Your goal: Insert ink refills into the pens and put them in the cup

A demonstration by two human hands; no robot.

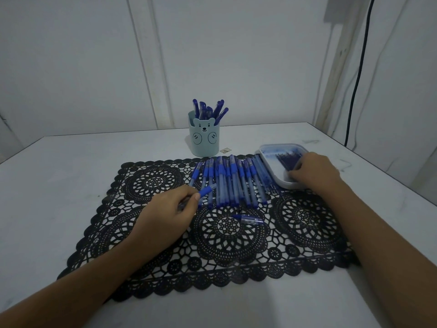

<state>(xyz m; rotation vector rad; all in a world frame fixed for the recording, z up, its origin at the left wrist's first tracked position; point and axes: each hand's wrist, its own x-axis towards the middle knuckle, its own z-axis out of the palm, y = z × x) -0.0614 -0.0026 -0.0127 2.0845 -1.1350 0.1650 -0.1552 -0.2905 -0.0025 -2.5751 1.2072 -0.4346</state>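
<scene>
A white table (71,162) stands against a pale panelled wall, and a black lace placemat (227,245) covers most of its middle. At the left, the person's left hand (170,209) rests low over the mat, thumb and fingers curled round a clear pen with a blue grip (207,190). The pen's grip end pokes out past the thumb toward the right and far side. Just beside it, a row of matching pens (231,181) lies side by side across the far part of the mat. Behind that row, off the mat's far edge, stands a pale blue cup with a bear face (203,138), and a bunch of blue-capped pens (210,110) sticks up from it. Nearer, in the middle of the mat, a loose clear and blue pen piece (250,219) lies alone. To the right, a shallow white tray (267,147) overlaps the mat's far right corner and holds a bundle of dark blue ink refills (287,159). The right hand (314,171) reaches into the tray, fingers bent down onto the refills; I cannot tell whether it grips one. A black cable (357,79) hangs down the wall at the far right.
</scene>
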